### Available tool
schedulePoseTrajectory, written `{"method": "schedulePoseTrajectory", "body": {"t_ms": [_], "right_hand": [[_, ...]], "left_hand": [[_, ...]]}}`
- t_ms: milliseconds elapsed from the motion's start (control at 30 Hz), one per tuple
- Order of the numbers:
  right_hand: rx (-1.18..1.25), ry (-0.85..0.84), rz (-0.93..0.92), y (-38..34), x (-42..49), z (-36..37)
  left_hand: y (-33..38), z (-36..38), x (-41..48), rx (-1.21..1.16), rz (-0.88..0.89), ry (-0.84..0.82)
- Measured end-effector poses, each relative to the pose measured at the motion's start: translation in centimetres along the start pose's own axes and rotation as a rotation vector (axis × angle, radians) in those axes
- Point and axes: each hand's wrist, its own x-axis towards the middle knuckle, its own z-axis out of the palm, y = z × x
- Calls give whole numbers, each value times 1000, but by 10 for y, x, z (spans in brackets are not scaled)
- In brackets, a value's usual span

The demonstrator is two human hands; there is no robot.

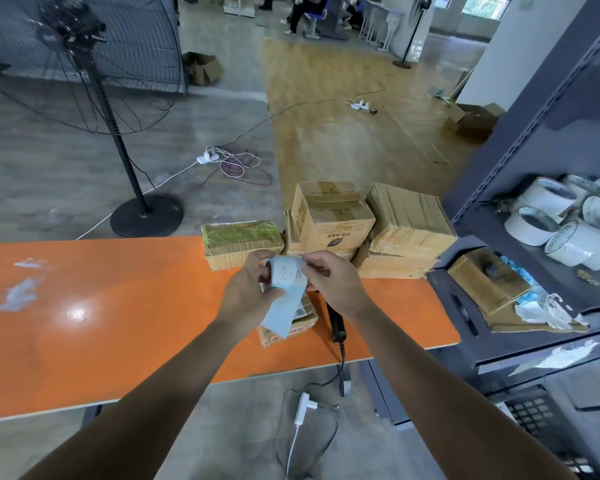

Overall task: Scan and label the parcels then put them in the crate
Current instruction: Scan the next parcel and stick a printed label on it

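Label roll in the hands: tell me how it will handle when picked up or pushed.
The label roll looks like a small paper coil, so probably light. Its blue strip hangs curved below the left hand, so likely floppy and easily creased. Being round, it may roll if laid sideways on the orange table.

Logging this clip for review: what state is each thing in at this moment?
left hand: grips the label roll.
right hand: pinches the roll's outer label.
label roll: held over the table, backing strip hanging loose.
scanner: lying on the table, unheld.
small parcel: flat on the table, under the strip.
stacked parcels: taped shut, piled at the far edge.
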Motion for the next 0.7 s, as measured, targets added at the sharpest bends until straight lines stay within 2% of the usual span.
{"method": "schedulePoseTrajectory", "body": {"t_ms": [167, 333, 500, 700], "right_hand": [[22, 9, 30, -4, -2, -4], [-33, 24, -8, -1, -4, -6], [-1, -28, -8, 4, -6, -11], [94, -111, 99, 6, -11, -24]], "left_hand": [[-1, 7, 1, 70, 31, -5], [1, 13, 9, 48, -24, -23], [7, 16, 14, -55, -107, -45], [16, 27, 20, -193, -185, -53]]}}
